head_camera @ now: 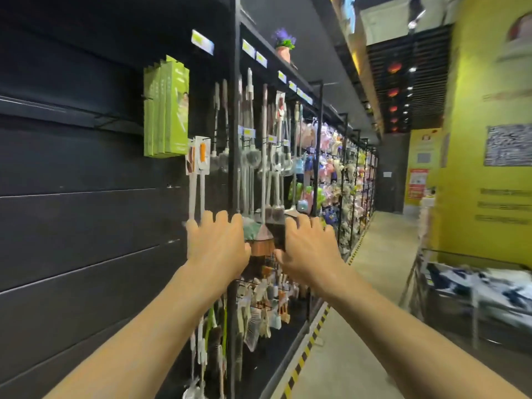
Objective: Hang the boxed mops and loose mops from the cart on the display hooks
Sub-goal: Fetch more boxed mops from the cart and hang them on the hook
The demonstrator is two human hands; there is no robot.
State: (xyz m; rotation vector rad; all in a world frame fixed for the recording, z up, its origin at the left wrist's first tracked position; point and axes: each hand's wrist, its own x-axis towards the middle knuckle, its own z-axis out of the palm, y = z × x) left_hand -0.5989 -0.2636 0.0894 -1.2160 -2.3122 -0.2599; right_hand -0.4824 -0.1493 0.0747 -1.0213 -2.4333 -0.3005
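Several green boxed mops (pixel 167 108) hang together on a hook of the black slat wall, upper left of centre. To their right, loose long-handled mops and brushes (pixel 250 145) hang in a row on hooks. My left hand (pixel 218 243) and my right hand (pixel 308 249) reach forward side by side at the lower ends of these hanging tools, backs toward the camera, fingers spread and holding nothing. A dark brush head (pixel 275 233) hangs between the two hands, close to my right thumb. The cart (pixel 449 295) stands at the right, blurred, with white and dark goods in it.
The black slat wall (pixel 72 220) to the left carries bare hooks. More brushes hang lower on the rack (pixel 267 306). The aisle floor (pixel 371 283) runs ahead along a yellow-black stripe. A yellow wall (pixel 489 168) closes the right side.
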